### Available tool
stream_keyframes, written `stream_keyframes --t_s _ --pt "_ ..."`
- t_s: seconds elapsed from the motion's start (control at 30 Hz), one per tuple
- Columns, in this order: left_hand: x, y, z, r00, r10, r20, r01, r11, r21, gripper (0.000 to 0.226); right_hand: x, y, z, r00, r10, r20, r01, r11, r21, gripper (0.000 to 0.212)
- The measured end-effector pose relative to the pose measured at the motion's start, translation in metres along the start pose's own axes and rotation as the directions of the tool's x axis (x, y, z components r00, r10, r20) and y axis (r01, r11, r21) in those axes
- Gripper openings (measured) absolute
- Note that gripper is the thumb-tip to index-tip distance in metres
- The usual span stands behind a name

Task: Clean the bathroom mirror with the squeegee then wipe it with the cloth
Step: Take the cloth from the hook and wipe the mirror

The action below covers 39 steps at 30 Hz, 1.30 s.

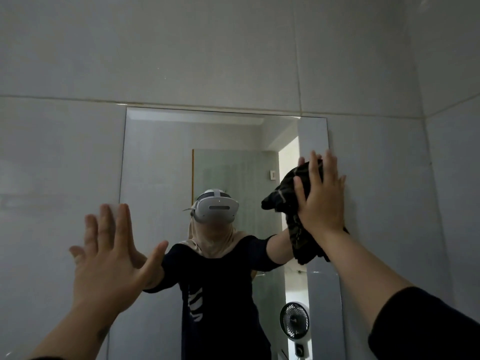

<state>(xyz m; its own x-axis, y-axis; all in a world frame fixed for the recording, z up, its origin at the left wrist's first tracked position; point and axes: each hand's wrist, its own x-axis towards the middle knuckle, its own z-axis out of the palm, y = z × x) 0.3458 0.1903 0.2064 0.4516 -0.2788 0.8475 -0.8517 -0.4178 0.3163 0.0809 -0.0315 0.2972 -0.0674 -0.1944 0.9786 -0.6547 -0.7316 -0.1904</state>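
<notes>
The frameless bathroom mirror (155,157) hangs on the grey tiled wall straight ahead. My right hand (320,193) presses a dark striped cloth (301,237) flat against the mirror's right edge, fingers spread over it; the cloth hangs down below the palm. My left hand (111,258) rests with fingers spread at the mirror's left edge and holds nothing. No squeegee is in view. The mirror shows my reflection with both arms raised.
Large grey wall tiles (233,61) surround the mirror, with a side wall (452,178) close on the right. Reflected in the glass are a small white fan (294,319), a bright doorway and a glass door behind me.
</notes>
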Motion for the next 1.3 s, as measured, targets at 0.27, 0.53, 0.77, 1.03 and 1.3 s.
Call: stream_keyframes --t_s 0.27,0.53,0.77,1.03,1.3 --pt "0.002 -0.006 -0.002 1.000 0.015 0.019 -0.014 0.999 -0.031 0.099 -0.014 -0.085 0.016 0.985 -0.160 0.061 0.159 0.987 0.017 0.062" --pt "-0.016 -0.034 -0.018 0.995 0.096 0.027 -0.093 0.991 -0.095 0.086 -0.008 -0.185 0.034 0.923 -0.349 0.160 0.345 0.937 0.052 0.065" --pt "-0.070 -0.070 -0.002 0.981 -0.036 0.191 0.039 0.999 -0.012 0.090 -0.037 -0.267 0.050 0.849 -0.488 0.202 0.486 0.872 0.065 0.074" --pt "-0.090 -0.081 0.006 0.971 -0.083 0.224 0.095 0.995 -0.042 0.101 -0.104 -0.263 0.059 0.828 -0.525 0.196 0.511 0.851 0.118 0.079" --pt "-0.091 -0.064 0.005 0.969 0.000 0.245 0.017 0.998 -0.064 0.096 -0.126 -0.216 0.046 0.817 -0.511 0.268 0.515 0.855 0.061 0.074"
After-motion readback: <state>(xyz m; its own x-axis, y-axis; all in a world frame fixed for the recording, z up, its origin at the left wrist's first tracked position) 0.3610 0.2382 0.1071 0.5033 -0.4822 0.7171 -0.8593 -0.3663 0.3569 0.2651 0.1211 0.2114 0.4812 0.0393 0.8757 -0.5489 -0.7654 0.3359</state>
